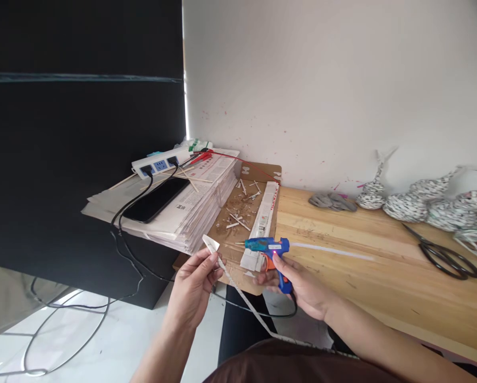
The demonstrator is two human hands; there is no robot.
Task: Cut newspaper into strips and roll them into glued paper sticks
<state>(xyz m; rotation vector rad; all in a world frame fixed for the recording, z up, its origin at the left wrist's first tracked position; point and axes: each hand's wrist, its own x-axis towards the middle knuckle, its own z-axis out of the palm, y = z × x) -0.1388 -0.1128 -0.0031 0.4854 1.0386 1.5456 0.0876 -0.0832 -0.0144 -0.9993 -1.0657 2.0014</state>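
Between thumb and fingers, my left hand pinches a thin rolled paper strip. Its upper end opens into a flat white flap, and its long tail runs down across my lap. My right hand wraps round the handle of a blue hot glue gun, with fingers near the orange trigger. The nozzle points left toward the paper flap, with a gap between them. A clear glue stick sticks out of the gun's back.
A newspaper stack at left carries a black phone and a white power strip. Paper scraps and folded newspaper strips lie on cardboard. Black scissors and woven paper pieces sit on the wooden table at right.
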